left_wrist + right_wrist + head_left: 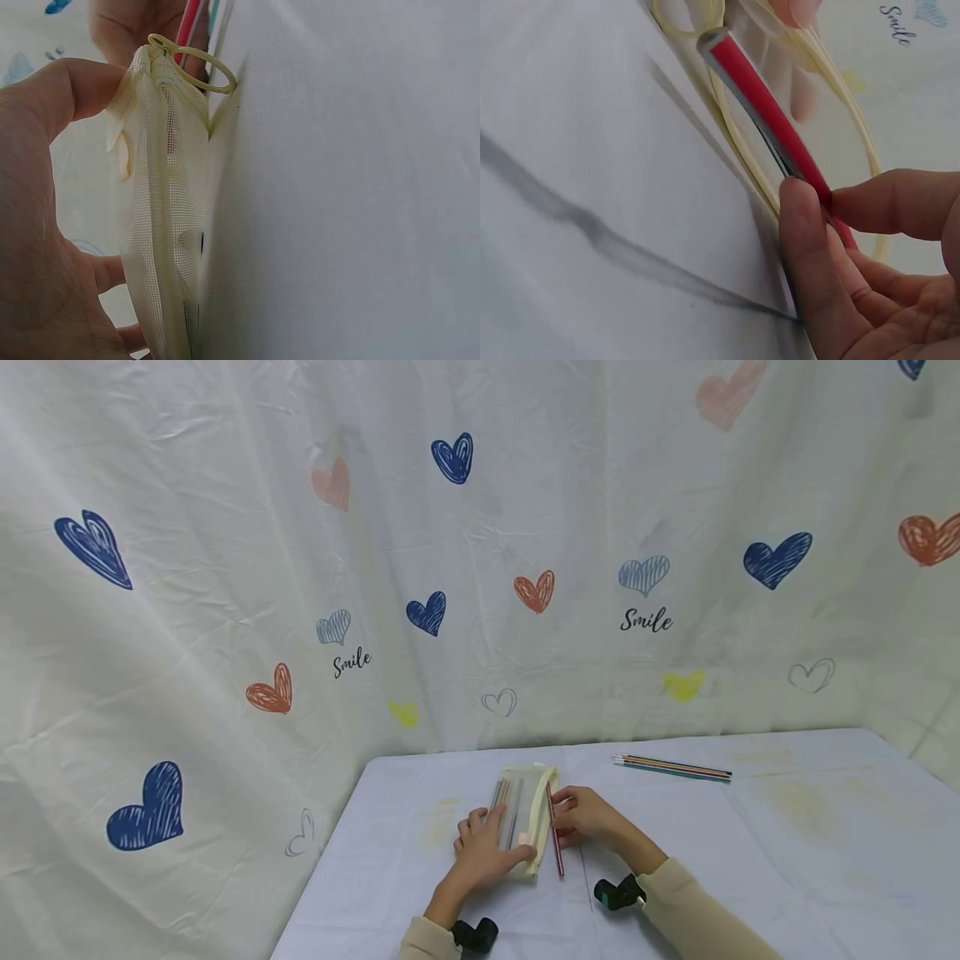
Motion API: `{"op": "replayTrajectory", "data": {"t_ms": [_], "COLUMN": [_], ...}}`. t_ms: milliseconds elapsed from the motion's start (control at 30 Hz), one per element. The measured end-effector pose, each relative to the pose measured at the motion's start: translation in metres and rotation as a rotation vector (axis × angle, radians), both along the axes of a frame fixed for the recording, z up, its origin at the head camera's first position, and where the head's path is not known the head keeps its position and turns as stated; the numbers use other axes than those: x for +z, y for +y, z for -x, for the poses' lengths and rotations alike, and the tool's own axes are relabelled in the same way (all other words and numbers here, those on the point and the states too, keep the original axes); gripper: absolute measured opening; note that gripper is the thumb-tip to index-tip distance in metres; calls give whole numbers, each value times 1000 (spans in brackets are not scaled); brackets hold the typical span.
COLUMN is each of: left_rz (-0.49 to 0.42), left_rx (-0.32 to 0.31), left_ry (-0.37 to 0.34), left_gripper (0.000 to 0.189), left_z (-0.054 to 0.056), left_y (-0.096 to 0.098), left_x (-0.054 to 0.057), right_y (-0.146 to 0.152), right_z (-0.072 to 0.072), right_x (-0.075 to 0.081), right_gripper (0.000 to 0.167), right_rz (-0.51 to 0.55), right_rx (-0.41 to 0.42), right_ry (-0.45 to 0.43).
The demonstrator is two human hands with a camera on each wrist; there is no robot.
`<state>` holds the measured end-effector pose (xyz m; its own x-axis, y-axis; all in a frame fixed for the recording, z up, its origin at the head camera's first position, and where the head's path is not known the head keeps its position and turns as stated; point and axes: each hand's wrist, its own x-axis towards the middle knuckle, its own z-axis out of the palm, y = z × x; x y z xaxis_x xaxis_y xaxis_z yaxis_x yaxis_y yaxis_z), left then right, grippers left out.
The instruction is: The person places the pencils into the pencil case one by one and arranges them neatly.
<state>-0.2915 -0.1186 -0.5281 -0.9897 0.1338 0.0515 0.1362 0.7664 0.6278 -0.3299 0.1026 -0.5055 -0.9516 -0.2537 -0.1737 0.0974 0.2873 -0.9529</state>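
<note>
Pencil [556, 833], red in colour, is pinched between the thumb and a finger of the right hand [588, 817]; the gap between them is filled by its shaft alone, and one blunt end is left jutting free past the fingertips. Immediately left of these fingers, the pouch [541, 810] is found lying on the table [765, 860], the pencil being aligned along its right edge; contact between the two could not be confirmed. The pouch is gripped across its near part by the left hand [483, 852], with the thumb set at the near corner and the fingers spread and bent over the opposite side. Just right of the left fingertips, slender pencils [515, 817] are seen through the mesh; their count could not be established.

Farther out, beyond the right fingers and to their right, a bundle of loose pencils [672, 767] is noted, touched by neither hand. The work is judged partly complete: some pencils are contained, one is in handling, and the bundle remains outside. Whether filling or emptying is under way cannot be determined.
</note>
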Motion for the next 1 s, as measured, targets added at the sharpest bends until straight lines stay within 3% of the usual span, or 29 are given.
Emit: {"op": "replayTrajectory", "data": {"t_ms": [167, 1000], "left_rz": [3, 19], "left_rx": [6, 6], "left_ry": [10, 10], "left_gripper": [99, 97], "left_z": [0, 1], "left_y": [1, 1], "left_x": [1, 2], "right_y": [-7, -27], "right_z": [1, 0], "right_x": [-3, -1], "right_gripper": [46, 44], "right_rz": [1, 85], "right_rx": [-64, -136], "right_ry": [-11, -21]}}
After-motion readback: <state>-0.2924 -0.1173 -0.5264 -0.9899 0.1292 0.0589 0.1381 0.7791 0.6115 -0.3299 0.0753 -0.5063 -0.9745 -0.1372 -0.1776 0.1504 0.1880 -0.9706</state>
